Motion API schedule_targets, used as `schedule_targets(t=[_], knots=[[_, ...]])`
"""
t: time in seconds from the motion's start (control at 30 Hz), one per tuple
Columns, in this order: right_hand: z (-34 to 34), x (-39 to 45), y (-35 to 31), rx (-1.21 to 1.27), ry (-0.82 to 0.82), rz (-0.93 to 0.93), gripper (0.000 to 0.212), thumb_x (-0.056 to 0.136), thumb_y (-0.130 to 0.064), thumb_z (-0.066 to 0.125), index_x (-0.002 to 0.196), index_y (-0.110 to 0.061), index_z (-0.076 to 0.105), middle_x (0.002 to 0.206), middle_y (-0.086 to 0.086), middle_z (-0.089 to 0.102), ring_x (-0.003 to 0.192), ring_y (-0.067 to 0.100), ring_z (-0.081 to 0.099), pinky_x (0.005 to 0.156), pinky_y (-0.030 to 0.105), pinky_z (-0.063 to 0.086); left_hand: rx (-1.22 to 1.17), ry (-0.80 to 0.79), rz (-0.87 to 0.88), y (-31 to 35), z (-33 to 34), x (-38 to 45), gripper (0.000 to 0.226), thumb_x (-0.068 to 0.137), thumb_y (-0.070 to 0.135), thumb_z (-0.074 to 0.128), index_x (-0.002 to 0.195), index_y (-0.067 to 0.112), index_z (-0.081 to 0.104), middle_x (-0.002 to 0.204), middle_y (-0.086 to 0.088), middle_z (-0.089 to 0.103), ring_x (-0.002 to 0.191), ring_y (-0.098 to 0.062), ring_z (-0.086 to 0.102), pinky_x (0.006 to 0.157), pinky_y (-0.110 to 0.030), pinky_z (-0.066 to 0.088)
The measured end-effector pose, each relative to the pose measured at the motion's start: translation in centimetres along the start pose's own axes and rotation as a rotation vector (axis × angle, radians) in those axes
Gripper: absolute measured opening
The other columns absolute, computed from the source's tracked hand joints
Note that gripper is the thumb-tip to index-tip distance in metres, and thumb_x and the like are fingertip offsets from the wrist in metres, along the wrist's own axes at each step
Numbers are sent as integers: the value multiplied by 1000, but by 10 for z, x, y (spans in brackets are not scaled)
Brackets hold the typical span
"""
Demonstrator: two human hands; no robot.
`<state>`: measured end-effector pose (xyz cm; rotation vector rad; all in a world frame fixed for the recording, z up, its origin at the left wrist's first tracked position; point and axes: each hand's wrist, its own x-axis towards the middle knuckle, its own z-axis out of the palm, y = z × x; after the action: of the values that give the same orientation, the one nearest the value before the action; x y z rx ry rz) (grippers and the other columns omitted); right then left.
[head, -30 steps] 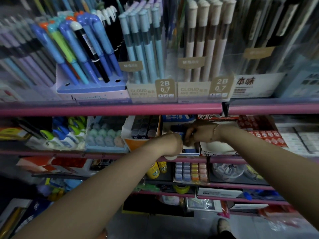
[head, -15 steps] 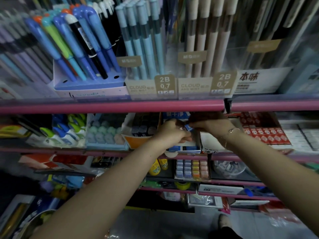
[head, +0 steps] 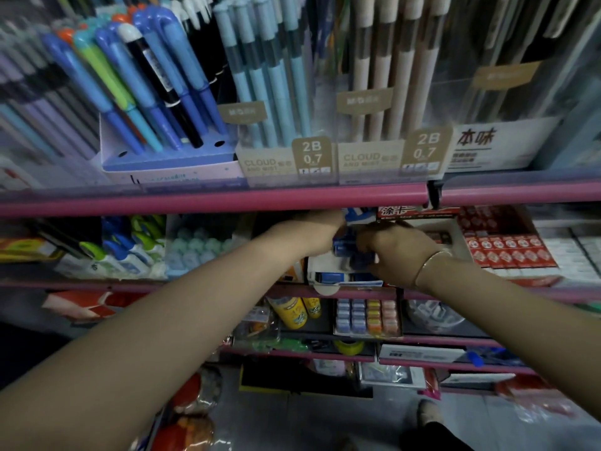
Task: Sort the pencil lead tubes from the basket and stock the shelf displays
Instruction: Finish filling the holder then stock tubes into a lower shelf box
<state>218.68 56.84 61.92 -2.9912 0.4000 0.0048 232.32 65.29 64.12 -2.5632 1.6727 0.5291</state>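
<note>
- On the second shelf of a stationery rack, just under a pink rail [head: 227, 198], both of the person's hands reach into a white and blue display box [head: 341, 278].
- The left hand [head: 312, 232] comes in from the lower left, its back to the camera. Its fingers curl around small dark blue items, apparently pencil lead tubes [head: 344, 247], though blur hides their shape.
- The right hand [head: 395, 252] comes in from the lower right, with a thin bracelet [head: 429, 260] at the wrist. Its fingers bend down into the box and touch the same blue items; whether they actually grip one cannot be told.
- The two hands sit very close together, the blue tubes between them and inside the upper part of the box.
- On the shelf above the rail, clear bins hold upright pens: blue pens [head: 136, 86] at left, light blue mechanical pencils [head: 270, 76] in the middle, and beige mechanical pencils [head: 396, 66] to their right. Tan labels on the two pencil bins read "2B 0.7".
- To the left of the display box are pale green erasers [head: 195, 249] in a tray; to the right, red and white packets [head: 507, 242].
- On the shelf below are yellow bottles [head: 292, 312] and a tray of small coloured blocks [head: 367, 317].
- At the bottom right, a shoe [head: 429, 411] stands on the grey floor.
</note>
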Motion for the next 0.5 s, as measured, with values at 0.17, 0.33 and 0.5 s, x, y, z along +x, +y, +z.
schedule_targets(t=[0.17,0.33,0.5], knots=[[9,7,-3,-86,-27,-18,35,83,-17,57,118,-22,56,125,0,56,118,21,51,99,31,34,118,21,51,7,18,13,24,84,13,66,106,8,58,109,-15,59,98,-32,58,74,-31,42],[14,8,4,-8,-22,2,22,83,-25,59,103,-29,65,119,-3,60,116,19,51,104,34,27,118,120,39,11,30,17,25,86,22,62,108,9,60,113,-14,57,102,-32,57,71,-29,35],[18,5,4,-53,51,-4,17,84,-26,56,97,-24,67,122,-3,56,119,19,48,102,35,22,45,173,54,9,34,16,41,87,23,62,125,13,51,128,-13,52,116,-31,50,84,-33,38]])
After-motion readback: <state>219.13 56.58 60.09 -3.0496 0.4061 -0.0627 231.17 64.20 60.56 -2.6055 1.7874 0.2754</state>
